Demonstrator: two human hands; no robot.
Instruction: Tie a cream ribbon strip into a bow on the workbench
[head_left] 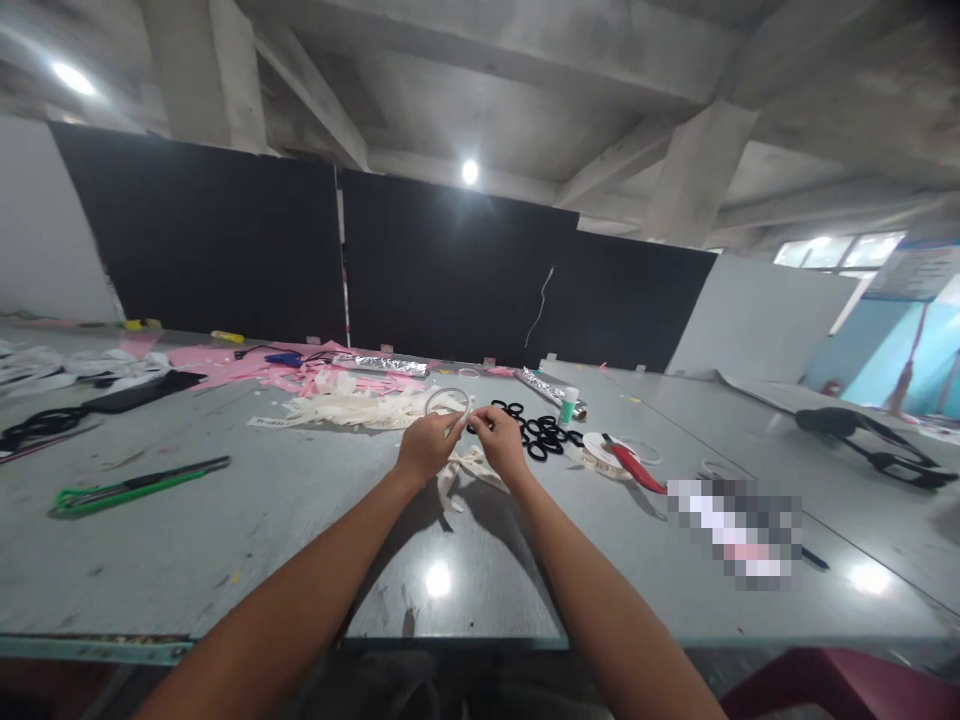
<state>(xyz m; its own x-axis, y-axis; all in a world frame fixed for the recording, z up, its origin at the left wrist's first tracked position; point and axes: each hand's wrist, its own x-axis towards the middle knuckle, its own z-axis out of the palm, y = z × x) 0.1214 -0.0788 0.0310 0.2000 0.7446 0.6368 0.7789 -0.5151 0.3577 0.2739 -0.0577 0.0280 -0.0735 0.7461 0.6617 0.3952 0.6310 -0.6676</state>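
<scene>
A thin white ring (pixel 448 389) stands up between my hands over the middle of the table. My left hand (pixel 426 447) is closed on its lower edge. My right hand (pixel 498 440) pinches at the ring's right side, fingertips close to the left ones; whether another small piece is between them is hidden. Cream fabric strips (pixel 472 466) lie under and between my hands. Just beyond them spreads a pile of cream strips (pixel 352 408). Several black rings (pixel 546 436) lie to the right of my right hand.
A green cutter (pixel 135 487) lies at left. At right are a tape roll (pixel 600 455), a red-handled tool (pixel 636 466), a glue stick (pixel 568 404) and black straps (pixel 874 440). Pink fabric (pixel 225 368) and foil packs (pixel 382 365) lie near the black panels (pixel 450 265).
</scene>
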